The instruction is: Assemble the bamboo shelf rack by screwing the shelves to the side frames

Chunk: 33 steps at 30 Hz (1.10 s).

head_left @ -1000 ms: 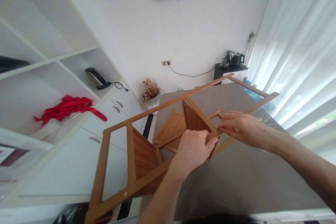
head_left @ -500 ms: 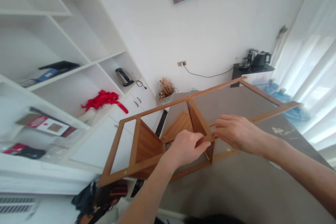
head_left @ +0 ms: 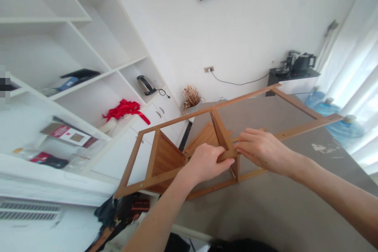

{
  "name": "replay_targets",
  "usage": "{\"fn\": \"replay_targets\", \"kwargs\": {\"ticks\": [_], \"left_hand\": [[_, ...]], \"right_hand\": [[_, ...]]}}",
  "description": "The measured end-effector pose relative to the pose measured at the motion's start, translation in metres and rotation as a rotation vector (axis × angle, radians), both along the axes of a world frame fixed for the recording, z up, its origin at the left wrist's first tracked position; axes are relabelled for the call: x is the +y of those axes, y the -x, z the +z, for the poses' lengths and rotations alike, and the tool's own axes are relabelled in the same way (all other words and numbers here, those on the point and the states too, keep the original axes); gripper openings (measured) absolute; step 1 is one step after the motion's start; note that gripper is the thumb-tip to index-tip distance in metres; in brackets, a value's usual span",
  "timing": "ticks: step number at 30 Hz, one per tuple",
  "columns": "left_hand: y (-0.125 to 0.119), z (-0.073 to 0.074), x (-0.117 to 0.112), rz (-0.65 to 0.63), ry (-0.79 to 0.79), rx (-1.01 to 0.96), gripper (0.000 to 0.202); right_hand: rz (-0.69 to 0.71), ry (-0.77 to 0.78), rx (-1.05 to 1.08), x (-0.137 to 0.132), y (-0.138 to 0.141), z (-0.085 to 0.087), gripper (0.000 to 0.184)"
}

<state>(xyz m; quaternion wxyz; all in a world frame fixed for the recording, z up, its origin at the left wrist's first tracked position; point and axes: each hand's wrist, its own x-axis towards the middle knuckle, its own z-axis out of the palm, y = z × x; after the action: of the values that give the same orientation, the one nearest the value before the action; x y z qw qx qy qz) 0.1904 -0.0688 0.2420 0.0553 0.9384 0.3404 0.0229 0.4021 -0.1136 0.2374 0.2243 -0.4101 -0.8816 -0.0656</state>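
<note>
A wooden frame [head_left: 149, 181] with slatted-looking brown panels stands tilted across the grey table [head_left: 271, 208]. My left hand [head_left: 206, 161] is wrapped round its near rail, close to where a crosspiece [head_left: 220, 130] joins it. Beside it, my right hand [head_left: 260, 147] has its fingers pinched together at that same joint. Whatever the right fingertips hold, if anything, is hidden. A wooden panel [head_left: 169, 153] fills part of the left section, and another panel [head_left: 203, 139] shows behind my left hand.
White shelves [head_left: 97, 63] line the left, holding a kettle [head_left: 145, 85] and red ribbon [head_left: 124, 110]. Dried plants [head_left: 191, 96] stand beyond the table. At the right are a black-topped cabinet [head_left: 295, 80], large water bottles [head_left: 345, 128] and a white curtain [head_left: 354, 71].
The view has shifted a little, so the shelves and wall sit further right. Both hands stay at the same joint; the right fingers have turned slightly.
</note>
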Motion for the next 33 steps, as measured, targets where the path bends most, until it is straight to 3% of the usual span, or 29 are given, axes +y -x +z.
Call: {"fn": "replay_targets", "kwargs": {"ticks": [6,12,16,19,21,22,24,26,29,31,33], "left_hand": [[-0.016,0.000,-0.010,0.128,-0.039,0.035,0.045],[-0.015,-0.004,-0.012,0.135,-0.053,0.005,0.044],[-0.014,-0.007,-0.013,0.140,-0.070,-0.012,0.044],[-0.016,-0.009,-0.016,0.166,-0.072,-0.023,0.042],[-0.017,-0.010,-0.019,0.192,-0.067,-0.029,0.040],[-0.018,-0.011,-0.020,0.207,-0.068,-0.032,0.038],[-0.020,-0.013,-0.023,0.240,-0.078,-0.037,0.036],[-0.022,-0.016,-0.023,0.269,-0.092,-0.041,0.037],[-0.022,-0.017,-0.022,0.283,-0.092,-0.051,0.041],[-0.021,-0.016,-0.021,0.273,-0.090,-0.060,0.042],[-0.020,-0.015,-0.021,0.261,-0.089,-0.069,0.043]], "right_hand": [[-0.050,0.078,-0.026,-0.003,0.001,0.003,0.026],[-0.077,0.077,0.046,-0.001,-0.009,0.009,0.029],[-0.067,0.188,0.075,-0.011,-0.009,0.020,0.028],[-0.107,0.325,0.193,-0.028,-0.015,0.010,0.030],[-0.151,0.453,0.268,-0.041,-0.025,-0.020,0.032],[-0.187,0.529,0.286,-0.047,-0.031,-0.043,0.033],[-0.286,0.674,0.260,-0.059,-0.042,-0.104,0.031],[-0.471,0.800,0.199,-0.070,-0.050,-0.172,0.029],[-0.597,0.868,0.152,-0.088,-0.057,-0.256,0.028],[-0.657,0.889,0.138,-0.099,-0.058,-0.291,0.029],[-0.684,0.904,0.127,-0.108,-0.059,-0.313,0.029]]}}
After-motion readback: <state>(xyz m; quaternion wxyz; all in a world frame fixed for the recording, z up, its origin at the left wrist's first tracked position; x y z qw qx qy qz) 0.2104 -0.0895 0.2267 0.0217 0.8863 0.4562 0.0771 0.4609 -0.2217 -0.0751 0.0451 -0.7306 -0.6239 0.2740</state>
